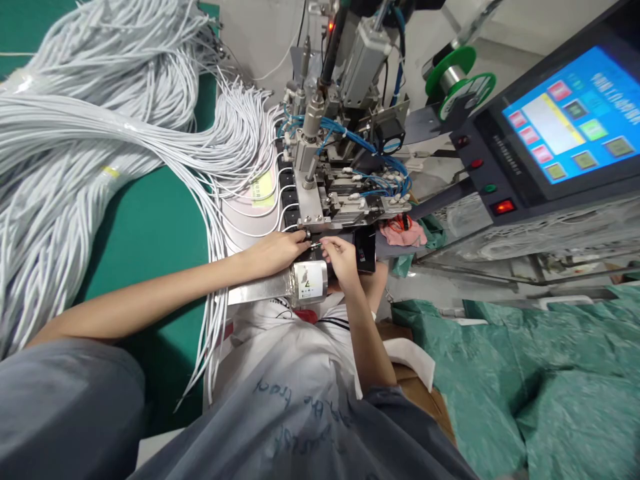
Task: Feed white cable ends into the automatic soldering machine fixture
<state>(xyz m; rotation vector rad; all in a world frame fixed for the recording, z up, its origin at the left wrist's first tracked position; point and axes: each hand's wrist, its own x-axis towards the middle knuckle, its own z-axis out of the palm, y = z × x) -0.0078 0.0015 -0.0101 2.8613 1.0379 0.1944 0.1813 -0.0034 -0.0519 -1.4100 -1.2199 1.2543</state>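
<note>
Slim silvery metal part (315, 245) is sitting between our left hand (281, 251), grip unclear, and our right hand (343, 260), pinching it; several thin white plastic cables (235, 117) are occupying square black blocks (289, 198), most apparently waiting.

Thin white cables (135, 127) are lying on the flat green desk (155, 230) to my left; the upright metal machine (311, 157) is standing before my fingers (301, 245), the rectangular blue screen (575, 120) is sitting to its right.
</note>
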